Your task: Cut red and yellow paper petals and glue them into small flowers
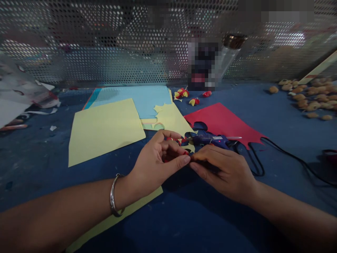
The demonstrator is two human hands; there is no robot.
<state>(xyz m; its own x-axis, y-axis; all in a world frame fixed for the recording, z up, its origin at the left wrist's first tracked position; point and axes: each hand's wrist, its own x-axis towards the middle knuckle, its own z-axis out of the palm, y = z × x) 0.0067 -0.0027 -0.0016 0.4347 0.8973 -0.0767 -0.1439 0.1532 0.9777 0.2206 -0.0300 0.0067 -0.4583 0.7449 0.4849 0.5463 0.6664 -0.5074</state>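
A: Centre: L. hand [155, 160] pinches a small red piece [185, 153] betw. thumb and fingers, above the blue bench [184, 218]. Most of the piece is hidden, so its exact shape cannot be told.

B: And the R. hand [223, 168]?

A: Thumb and forefinger draw near each other, tips just beside the L. thumb. Whether they grip the piece too, or merely touch its edge, cannot be told.

B: What makes for good handling, approx.?

A: Prob. a light, steady L. pinch w/ small R. finger movements; thin stock, e.g. paper, may crease under too firm a squeeze. Edges are best lined up before any pressure, w/ both wrists low for support.

B: Any hazard nearby?

A: Yes. Blue glue gun [204, 138], just beyond the fingers, lies w/ its nozzle toward the L. hand; a red light shows on its body. The tip may be hot, so the person does well to work on the near side of it, and to leave the black cord [295, 158] slack, R. side.

B: Surrounding items?

A: Red sheet [221, 119] partly under the gun; cut yellow sheet [171, 117] to its L.; small red-and-yellow shapes [181, 93] farther back, nr. the perforated screen [105, 63].
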